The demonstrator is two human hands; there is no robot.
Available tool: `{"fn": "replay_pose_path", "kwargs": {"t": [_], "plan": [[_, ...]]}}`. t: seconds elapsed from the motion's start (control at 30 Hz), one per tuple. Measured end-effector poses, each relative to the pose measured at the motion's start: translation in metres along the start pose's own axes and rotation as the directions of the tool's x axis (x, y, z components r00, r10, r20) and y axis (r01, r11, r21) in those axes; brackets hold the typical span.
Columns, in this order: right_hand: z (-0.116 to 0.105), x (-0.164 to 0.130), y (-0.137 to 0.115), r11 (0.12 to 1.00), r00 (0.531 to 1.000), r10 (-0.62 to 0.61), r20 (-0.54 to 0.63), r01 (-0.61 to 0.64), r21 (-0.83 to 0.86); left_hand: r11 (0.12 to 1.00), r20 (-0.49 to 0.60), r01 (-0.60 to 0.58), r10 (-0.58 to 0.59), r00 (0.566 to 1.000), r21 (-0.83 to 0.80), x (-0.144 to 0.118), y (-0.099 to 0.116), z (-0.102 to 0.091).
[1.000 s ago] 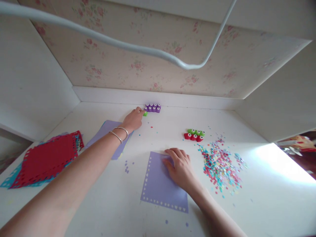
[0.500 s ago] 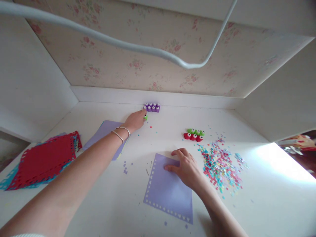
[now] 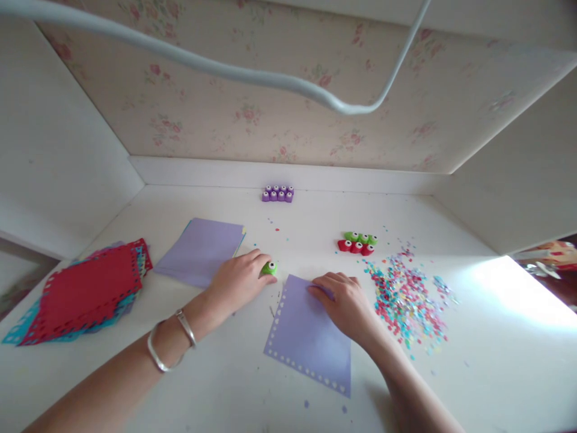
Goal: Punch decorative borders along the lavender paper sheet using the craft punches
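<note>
The left hand [image 3: 238, 278] pinches a small green punch [image 3: 269, 268] just off the purple sheet's [image 3: 311, 337] far-left corner. The right hand [image 3: 347, 302] lies spread on that sheet near the table's [image 3: 496, 361] middle.

A white table top [image 3: 135, 385] is enclosed by plain white side panels [image 3: 54, 150] and backed by a wall papered with faded pink flowers [image 3: 270, 90]. A white cable [image 3: 252, 75] is hung across it. Bright light is cast on the right edge [image 3: 509, 288].
</note>
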State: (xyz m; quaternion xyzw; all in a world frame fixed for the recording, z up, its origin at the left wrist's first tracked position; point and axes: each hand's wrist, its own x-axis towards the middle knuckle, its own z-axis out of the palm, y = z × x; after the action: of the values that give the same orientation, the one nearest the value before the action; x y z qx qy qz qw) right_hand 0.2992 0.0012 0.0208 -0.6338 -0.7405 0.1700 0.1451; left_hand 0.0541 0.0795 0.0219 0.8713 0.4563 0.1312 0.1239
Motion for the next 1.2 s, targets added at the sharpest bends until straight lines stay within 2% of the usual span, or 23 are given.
{"fn": "replay_pose_path", "kwargs": {"t": [0.13,0.27,0.5,0.63,0.8,0.93,1.0,1.1,1.2], "plan": [[0.004,0.004,0.004,0.997,0.997,-0.045,-0.064,0.048,0.057,0.99,-0.019,0.03,-0.033,0.999,-0.139,-0.02,0.001,0.007],[0.006,0.008,0.003,0.976,0.996,-0.066,-0.052,0.075,0.204,0.961,-0.048,0.039,-0.054,0.997,-0.273,-0.028,-0.003,0.013],[0.004,0.007,0.0,0.875,0.991,0.118,0.063,-0.134,0.466,0.897,-0.048,0.029,-0.055,0.997,-0.441,-0.032,-0.012,0.022],[0.002,0.007,-0.002,0.828,0.982,0.152,0.111,-0.187,0.528,0.876,-0.081,-0.006,-0.038,0.996,-0.482,-0.032,-0.014,0.026],[0.002,0.007,0.0,0.849,0.99,0.118,0.081,-0.143,0.508,0.861,-0.095,-0.045,-0.003,0.995,-0.507,-0.032,-0.013,0.027],[0.004,0.007,-0.001,0.88,0.996,0.062,0.064,-0.085,0.468,0.908,-0.1,-0.081,0.044,0.994,-0.412,-0.034,-0.012,0.025],[0.005,0.007,-0.002,0.916,0.999,0.034,0.016,-0.037,0.4,0.93,-0.094,-0.091,0.061,0.994,-0.357,-0.035,-0.012,0.025],[0.006,0.007,-0.003,0.974,0.997,-0.027,-0.069,0.041,0.222,0.927,-0.117,-0.086,0.046,0.992,-0.366,-0.035,-0.011,0.026],[0.007,0.007,-0.002,0.987,0.99,-0.091,-0.108,0.104,0.125,0.919,-0.153,-0.09,0.033,0.988,-0.385,-0.034,-0.01,0.026]]}}
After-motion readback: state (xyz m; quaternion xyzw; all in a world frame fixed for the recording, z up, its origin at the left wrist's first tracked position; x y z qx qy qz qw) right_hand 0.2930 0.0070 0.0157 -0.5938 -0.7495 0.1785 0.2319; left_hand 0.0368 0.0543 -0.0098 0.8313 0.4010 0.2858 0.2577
